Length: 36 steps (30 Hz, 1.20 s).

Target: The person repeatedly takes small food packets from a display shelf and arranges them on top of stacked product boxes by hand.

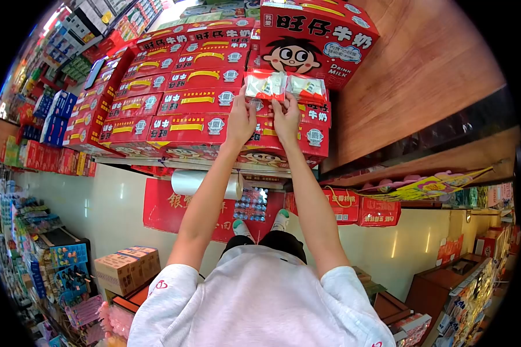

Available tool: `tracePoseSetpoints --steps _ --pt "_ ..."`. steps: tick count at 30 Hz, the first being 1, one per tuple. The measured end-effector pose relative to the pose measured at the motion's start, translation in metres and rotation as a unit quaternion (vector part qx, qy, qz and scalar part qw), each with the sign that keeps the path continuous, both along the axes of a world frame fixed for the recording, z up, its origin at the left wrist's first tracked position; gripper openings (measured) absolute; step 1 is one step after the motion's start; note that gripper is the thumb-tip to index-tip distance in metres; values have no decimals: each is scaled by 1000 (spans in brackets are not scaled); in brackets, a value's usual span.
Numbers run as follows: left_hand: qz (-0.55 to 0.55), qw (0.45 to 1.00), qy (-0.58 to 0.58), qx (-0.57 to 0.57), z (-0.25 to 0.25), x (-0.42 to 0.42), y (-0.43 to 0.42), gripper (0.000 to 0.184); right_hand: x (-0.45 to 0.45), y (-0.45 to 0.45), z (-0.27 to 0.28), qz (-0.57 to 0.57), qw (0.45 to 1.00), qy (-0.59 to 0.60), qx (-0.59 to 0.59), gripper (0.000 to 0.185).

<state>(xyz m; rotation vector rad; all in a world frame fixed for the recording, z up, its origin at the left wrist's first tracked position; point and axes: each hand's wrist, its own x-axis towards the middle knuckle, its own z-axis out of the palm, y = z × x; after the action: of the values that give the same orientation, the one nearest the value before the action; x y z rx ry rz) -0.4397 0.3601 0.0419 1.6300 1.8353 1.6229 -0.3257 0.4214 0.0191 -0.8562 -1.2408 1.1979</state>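
Note:
Both my arms reach forward over stacked red milk cartons (205, 101). My left hand (242, 118) has its fingers closed at the lower left edge of a red-and-white packet (265, 85). Beside it, my right hand (286, 118) pinches the lower edge where a second red-and-white packet (307, 87) adjoins the first; whether the two are joined I cannot tell. Right behind the packets stands a large red milk box (315, 40) with a cartoon face. The undersides of the packets are hidden.
A wooden panel (411, 75) rises on the right. Below the cartons are a white roll (205, 185), a tray of cans (252, 204) and a red mat (168, 211). A cardboard box (127, 269) sits on the floor at left, near goods shelves.

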Motion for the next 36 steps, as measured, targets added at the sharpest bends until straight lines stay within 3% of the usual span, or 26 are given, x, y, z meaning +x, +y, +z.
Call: tracePoseSetpoints --steps 6,11,16,22,28,36 --pt "-21 992 123 2 -6 2 9 50 -1 8 1 50 998 -21 -11 19" --pt "-5 995 98 -9 -4 2 10 48 0 6 -4 27 997 -74 7 25" --pt "11 993 120 5 -3 4 7 49 -1 2 -2 8 999 -49 18 25" --pt "34 986 159 36 0 7 6 60 -1 -5 7 -37 983 -151 99 24" --pt "16 998 54 -1 -3 5 7 50 -5 -1 1 -34 968 -212 126 29" --pt "9 996 89 27 0 6 7 46 -4 -4 5 -21 973 -200 111 30"
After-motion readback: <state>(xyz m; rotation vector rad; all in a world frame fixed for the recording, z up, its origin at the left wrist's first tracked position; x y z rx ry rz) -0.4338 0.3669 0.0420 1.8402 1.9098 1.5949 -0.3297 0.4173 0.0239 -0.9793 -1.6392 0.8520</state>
